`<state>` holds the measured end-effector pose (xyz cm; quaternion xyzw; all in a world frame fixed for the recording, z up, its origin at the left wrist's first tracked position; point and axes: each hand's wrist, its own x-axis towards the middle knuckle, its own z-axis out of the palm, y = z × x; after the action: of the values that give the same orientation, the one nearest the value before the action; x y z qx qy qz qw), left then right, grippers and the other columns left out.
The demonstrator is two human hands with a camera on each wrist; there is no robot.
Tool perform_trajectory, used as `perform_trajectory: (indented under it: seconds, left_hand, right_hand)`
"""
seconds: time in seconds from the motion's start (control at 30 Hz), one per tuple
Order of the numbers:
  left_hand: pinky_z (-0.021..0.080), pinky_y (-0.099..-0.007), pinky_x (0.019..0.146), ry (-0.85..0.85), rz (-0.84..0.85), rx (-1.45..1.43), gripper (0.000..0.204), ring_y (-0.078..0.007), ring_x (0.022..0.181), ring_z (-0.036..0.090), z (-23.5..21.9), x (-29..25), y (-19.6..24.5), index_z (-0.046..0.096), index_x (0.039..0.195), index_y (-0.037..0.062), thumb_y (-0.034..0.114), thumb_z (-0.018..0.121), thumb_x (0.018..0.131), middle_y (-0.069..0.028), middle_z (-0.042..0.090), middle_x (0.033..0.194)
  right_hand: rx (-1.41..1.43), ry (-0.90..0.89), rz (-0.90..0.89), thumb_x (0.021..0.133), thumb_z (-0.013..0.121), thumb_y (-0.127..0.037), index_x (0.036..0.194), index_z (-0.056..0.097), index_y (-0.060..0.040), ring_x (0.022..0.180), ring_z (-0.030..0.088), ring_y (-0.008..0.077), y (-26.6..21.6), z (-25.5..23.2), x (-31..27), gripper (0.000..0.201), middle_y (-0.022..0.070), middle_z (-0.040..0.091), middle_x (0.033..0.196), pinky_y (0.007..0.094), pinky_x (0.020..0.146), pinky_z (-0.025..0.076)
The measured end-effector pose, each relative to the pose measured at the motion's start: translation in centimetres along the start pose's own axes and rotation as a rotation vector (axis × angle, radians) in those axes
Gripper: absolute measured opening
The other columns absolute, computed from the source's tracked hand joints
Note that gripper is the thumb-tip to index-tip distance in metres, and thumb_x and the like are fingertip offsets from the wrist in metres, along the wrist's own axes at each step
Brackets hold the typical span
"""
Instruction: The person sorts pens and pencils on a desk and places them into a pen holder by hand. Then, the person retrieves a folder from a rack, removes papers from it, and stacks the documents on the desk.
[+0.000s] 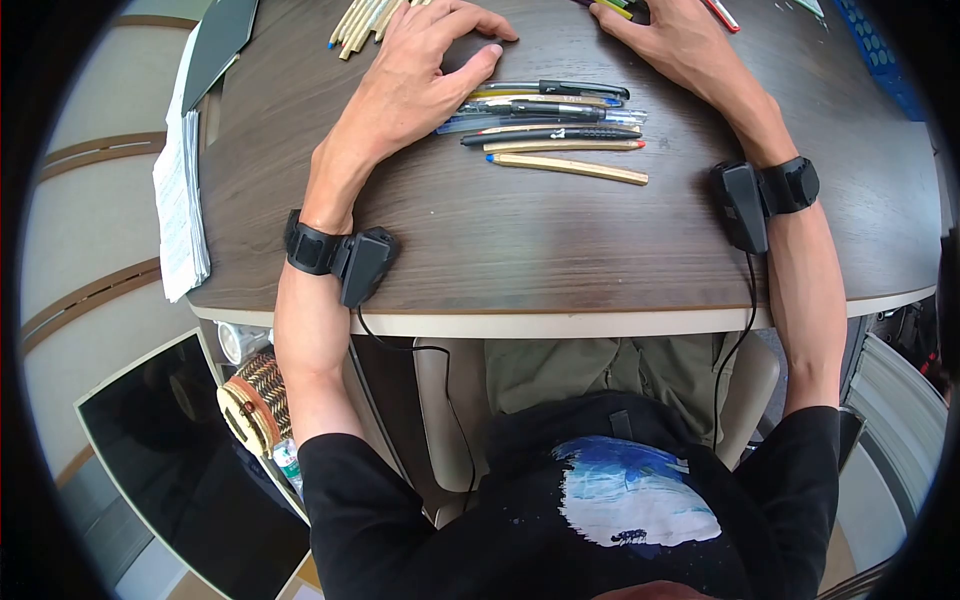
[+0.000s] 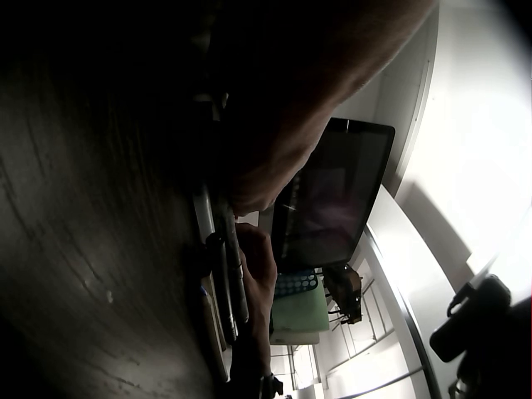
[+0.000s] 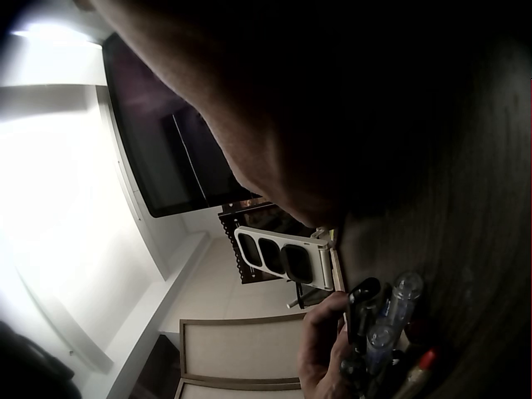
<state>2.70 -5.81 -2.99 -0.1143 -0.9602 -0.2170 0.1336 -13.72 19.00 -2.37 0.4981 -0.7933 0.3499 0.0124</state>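
Observation:
My left hand (image 1: 425, 75) lies palm down over the table, thumb and index finger spread apart, its thumb side close by the left ends of a row of pens. The row holds clear-barrelled pens with black caps (image 1: 585, 90), a black pen (image 1: 565, 135), and wooden colored pencils, the nearest a blue-tipped pencil (image 1: 570, 168). At the top edge is my right hand (image 1: 690, 45), its thumb tip beside a green pen (image 1: 616, 8); its other fingers are cut off by the frame. The right wrist view shows the left hand (image 3: 322, 353) beside the pens.
More wooden pencils (image 1: 358, 25) lie bunched beyond the left hand. A red-and-white pen (image 1: 720, 14) is right of the right hand, with a blue perforated basket (image 1: 880, 55) at the far right. Stacked papers (image 1: 182, 215) line the left table edge. A monitor (image 2: 332, 199) stands behind.

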Motion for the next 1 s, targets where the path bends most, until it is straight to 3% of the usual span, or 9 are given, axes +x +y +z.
perform_trajectory:
  seconds: [0.07,0.13,0.23,1.0]
  left_hand:
    - [0.044,-0.0436,0.116,-0.001,0.01,-0.009,0.025,-0.0278,0.128,0.061,-0.4,0.2,0.3,0.076,0.124,0.0106,0.026,0.067,0.107,-0.0065,0.071,0.127]
    - [0.05,-0.0397,0.103,-0.028,-0.025,-0.062,0.021,-0.0282,0.114,0.063,-1.0,0.3,0.8,0.07,0.124,0.0046,0.014,0.067,0.106,-0.0131,0.067,0.119]
    - [0.047,-0.0417,0.105,-0.017,-0.084,-0.132,0.016,-0.0321,0.116,0.06,-1.4,0.6,2.0,0.073,0.116,0.0049,0.012,0.068,0.102,-0.0133,0.065,0.114]
    - [0.048,-0.0415,0.107,-0.008,-0.055,-0.122,0.019,-0.0317,0.118,0.062,-0.7,0.4,0.9,0.072,0.118,0.0035,0.012,0.068,0.102,-0.014,0.065,0.117]
  right_hand:
    - [-0.003,0.001,-0.002,0.099,0.072,-0.014,0.112,0.069,-0.0041,0.115,0.059,0.0315,-0.1,-0.1,0.0,0.017,0.0157,0.057,0.118,0.0419,0.102,0.05]
    - [0.007,0.025,-0.044,0.098,0.072,-0.014,0.112,0.07,-0.0041,0.115,0.06,0.0321,-0.2,-0.1,-0.2,0.017,0.0162,0.058,0.118,0.042,0.102,0.05]
    - [-0.005,0.02,-0.012,0.098,0.072,-0.014,0.112,0.07,-0.0042,0.115,0.06,0.0324,-0.1,0.0,-0.1,0.016,0.0165,0.059,0.118,0.0417,0.101,0.051]
    - [-0.022,0.032,-0.018,0.098,0.072,-0.014,0.111,0.07,-0.0045,0.116,0.061,0.034,0.4,0.3,0.0,0.017,0.0185,0.06,0.119,0.0436,0.102,0.052]
